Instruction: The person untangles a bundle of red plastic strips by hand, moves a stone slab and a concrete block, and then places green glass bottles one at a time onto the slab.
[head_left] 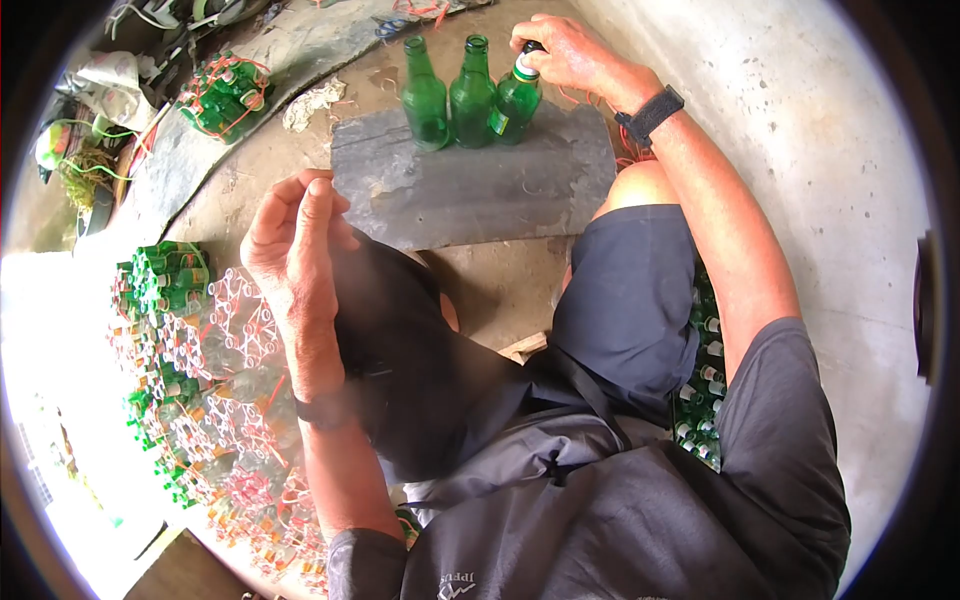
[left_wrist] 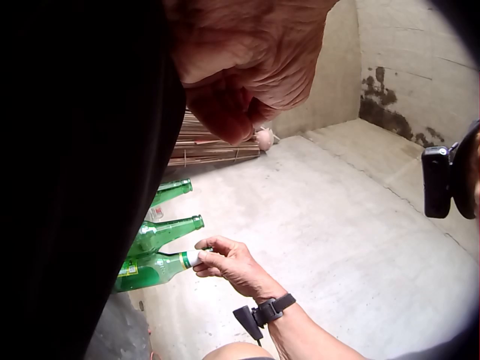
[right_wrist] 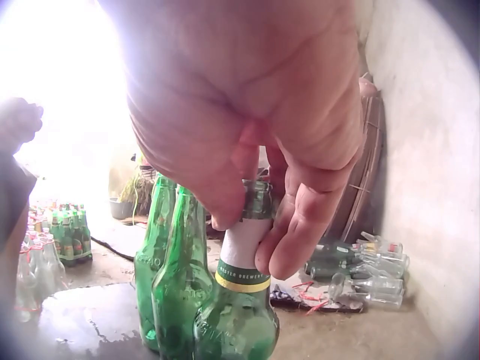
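Three green glass bottles stand upright in a row on a dark grey board (head_left: 450,205) in front of the person's knees. My right hand (head_left: 570,58) reaches over the rightmost bottle (head_left: 514,108) and grips its neck from above. That bottle (right_wrist: 236,326) has a white neck label with a green and gold band, seen in the right wrist view. Beside it are the middle bottle (head_left: 471,95) and the left bottle (head_left: 425,98), both with open mouths and no neck label. My left hand (head_left: 295,240) is raised over the left thigh, fingers loosely curled, nothing visible in it.
Tied bundles of bottles (head_left: 180,280) crowd the floor at the left. Another strapped bundle (head_left: 228,98) sits at the far left. More bottles (head_left: 705,380) lie by the right thigh, near the pale wall (head_left: 800,170). Clear bottles (right_wrist: 375,281) lie beyond the board.
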